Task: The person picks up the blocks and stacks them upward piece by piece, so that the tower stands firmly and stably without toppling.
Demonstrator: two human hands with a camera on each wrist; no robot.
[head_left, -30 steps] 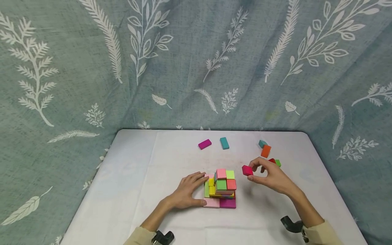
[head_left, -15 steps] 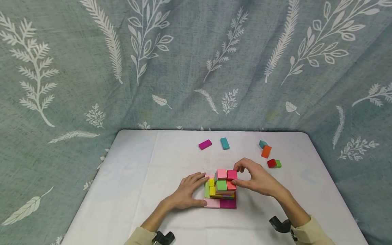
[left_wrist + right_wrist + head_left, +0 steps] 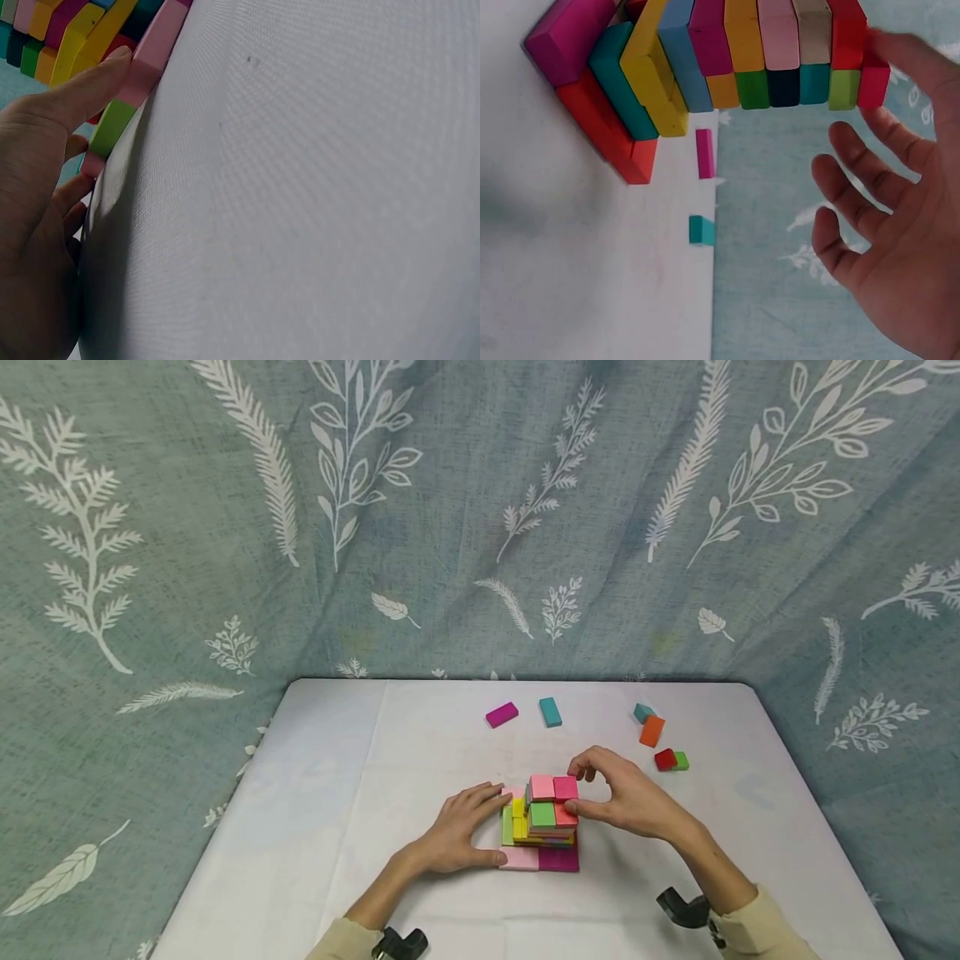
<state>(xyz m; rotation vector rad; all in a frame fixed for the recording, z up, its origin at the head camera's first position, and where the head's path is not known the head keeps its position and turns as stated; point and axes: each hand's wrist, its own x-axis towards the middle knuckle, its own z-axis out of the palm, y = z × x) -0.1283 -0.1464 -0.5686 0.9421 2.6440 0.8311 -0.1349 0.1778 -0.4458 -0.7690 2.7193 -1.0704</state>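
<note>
A tall tower of stacked coloured wooden blocks (image 3: 542,814) stands on the white table, wider at its base. My right hand (image 3: 637,797) pinches a crimson block (image 3: 874,81) between thumb and fingertip at the tower's top. That block sits beside a pink block (image 3: 542,787), above a light green one (image 3: 844,88) in the right wrist view. My left hand (image 3: 461,831) lies by the tower's left side, fingers extended around the base. Its thumb touches a pink base block (image 3: 154,60) in the left wrist view. Part of the base's left edge is hidden by the fingers.
Loose blocks lie behind the tower: magenta (image 3: 502,715) and teal (image 3: 550,712). Farther right are another teal block (image 3: 642,712), an orange one (image 3: 652,731), a red one (image 3: 665,760) and a green one (image 3: 681,761). A patterned cloth (image 3: 450,527) hangs behind the table.
My right hand has carried the crimson block left from beside the tower onto its top, then shifted it slightly against the pink block. My left hand has stayed in place.
</note>
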